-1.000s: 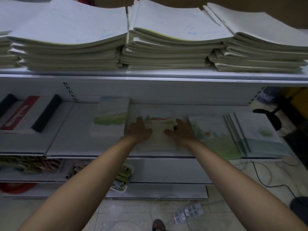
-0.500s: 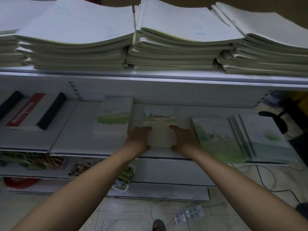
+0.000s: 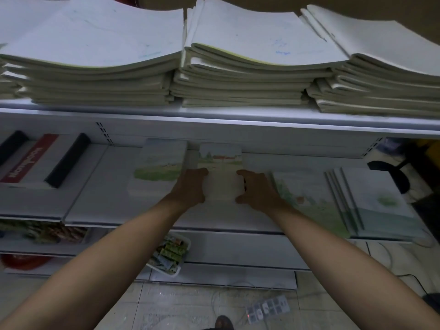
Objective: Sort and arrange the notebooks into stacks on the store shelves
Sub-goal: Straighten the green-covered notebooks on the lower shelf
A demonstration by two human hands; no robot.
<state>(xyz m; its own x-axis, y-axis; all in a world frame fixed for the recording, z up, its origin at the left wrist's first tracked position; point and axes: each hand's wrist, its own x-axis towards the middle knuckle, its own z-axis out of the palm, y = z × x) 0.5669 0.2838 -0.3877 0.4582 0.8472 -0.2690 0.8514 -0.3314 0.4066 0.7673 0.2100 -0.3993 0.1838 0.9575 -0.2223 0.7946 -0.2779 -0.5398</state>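
On the top shelf (image 3: 214, 115), above everything else, sit 3 big stacks of white notebooks (image 3: 250, 67), side by side and touching. Their pages curve up in the middle.

Below the top shelf is the middle shelf (image 3: 95, 198), long and white. On it, well below the big stacks, lies a small pile of notebooks (image 3: 220, 167) with a painted field and a red roof on the cover. This small pile sits right between the 2 hands. The left hand (image 3: 190, 186) presses on its left edge, and the right hand (image 3: 257, 189) presses on its right edge. Both hands are curled partway, with the fingers on the sides and the thumbs at the near corners, so the pile is squeezed from both sides.

Just left of the small pile lies another pile (image 3: 159, 167) with a green hill on top. Just right of the right hand lies a flat notebook (image 3: 309, 201) with grass on it, and past that a fanned pile (image 3: 376, 201).

Far left on the middle shelf is a red and black book (image 3: 31, 160).
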